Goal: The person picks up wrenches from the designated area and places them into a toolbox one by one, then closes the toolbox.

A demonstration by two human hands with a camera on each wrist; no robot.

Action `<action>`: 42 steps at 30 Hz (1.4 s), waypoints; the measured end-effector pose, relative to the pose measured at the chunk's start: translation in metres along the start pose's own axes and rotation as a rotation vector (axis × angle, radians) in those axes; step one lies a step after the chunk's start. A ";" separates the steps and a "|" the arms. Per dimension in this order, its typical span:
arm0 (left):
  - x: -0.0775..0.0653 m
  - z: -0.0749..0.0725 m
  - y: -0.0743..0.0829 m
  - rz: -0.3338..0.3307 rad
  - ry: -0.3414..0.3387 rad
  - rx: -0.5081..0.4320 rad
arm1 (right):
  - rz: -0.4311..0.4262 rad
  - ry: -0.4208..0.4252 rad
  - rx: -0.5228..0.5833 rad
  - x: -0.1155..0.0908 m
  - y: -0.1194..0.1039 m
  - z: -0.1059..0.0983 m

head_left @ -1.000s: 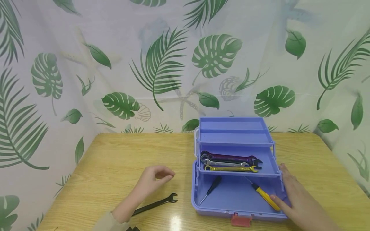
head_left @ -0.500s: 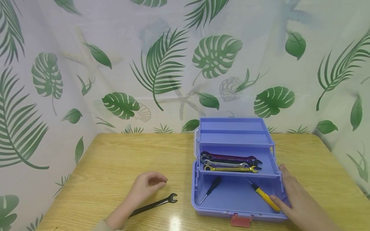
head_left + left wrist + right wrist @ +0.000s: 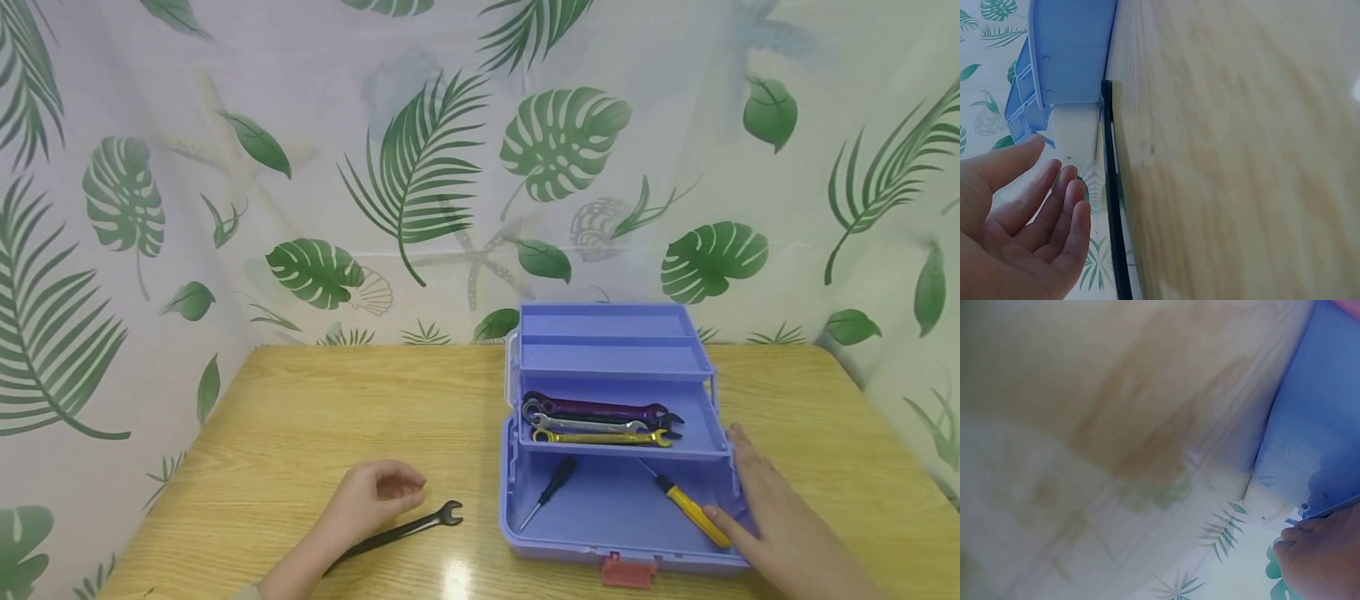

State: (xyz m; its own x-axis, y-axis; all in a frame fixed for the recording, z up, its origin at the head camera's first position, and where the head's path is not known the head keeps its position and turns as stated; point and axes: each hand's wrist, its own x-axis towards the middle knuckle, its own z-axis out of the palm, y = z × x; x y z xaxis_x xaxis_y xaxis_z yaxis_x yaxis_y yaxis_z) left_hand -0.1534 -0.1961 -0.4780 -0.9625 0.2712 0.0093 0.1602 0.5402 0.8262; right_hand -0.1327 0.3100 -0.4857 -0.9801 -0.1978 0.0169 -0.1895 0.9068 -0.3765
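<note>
A blue toolbox (image 3: 555, 546) stands opened at the right of the table, its trays raised. My right hand (image 3: 780, 521) holds its right side, fingers along the outer wall and thumb over the rim. Left of the box, my left hand (image 3: 375, 496) hovers with loosely curved fingers and nothing in them. Just below that hand a black wrench (image 3: 408, 528) lies on the table, its open jaw towards the box and its near end hidden behind the forearm. In the left wrist view the wrench (image 3: 1112, 187) runs beside the left hand (image 3: 1035, 231).
Several wrenches, including a purple one (image 3: 607, 409), a silver one (image 3: 588, 425) and a yellow one (image 3: 600, 438), lie in the lower tray. A black screwdriver (image 3: 558, 477) and a yellow-handled screwdriver (image 3: 693, 514) lie in the box's bottom. A red latch (image 3: 628, 572) hangs at its front. A leaf-patterned curtain (image 3: 450, 167) backs the table.
My left hand has drawn back towards the left and nearer the front edge, away from the toolbox. The right hand, the wrench and the toolbox have stayed in place.
</note>
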 end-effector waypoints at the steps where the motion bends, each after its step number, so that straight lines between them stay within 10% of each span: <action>1: -0.001 0.000 -0.001 0.002 -0.005 -0.001 | 0.000 0.001 0.002 0.000 0.000 0.000; 42: -0.019 0.006 -0.014 0.034 -0.113 0.183 | 0.000 -0.001 0.006 0.000 0.000 -0.001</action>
State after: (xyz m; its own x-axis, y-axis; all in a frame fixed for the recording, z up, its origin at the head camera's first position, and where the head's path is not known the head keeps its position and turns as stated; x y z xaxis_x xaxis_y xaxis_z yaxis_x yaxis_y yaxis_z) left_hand -0.1359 -0.2042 -0.4928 -0.9266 0.3742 -0.0363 0.2394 0.6617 0.7105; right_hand -0.1328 0.3105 -0.4851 -0.9800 -0.1983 0.0164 -0.1894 0.9046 -0.3818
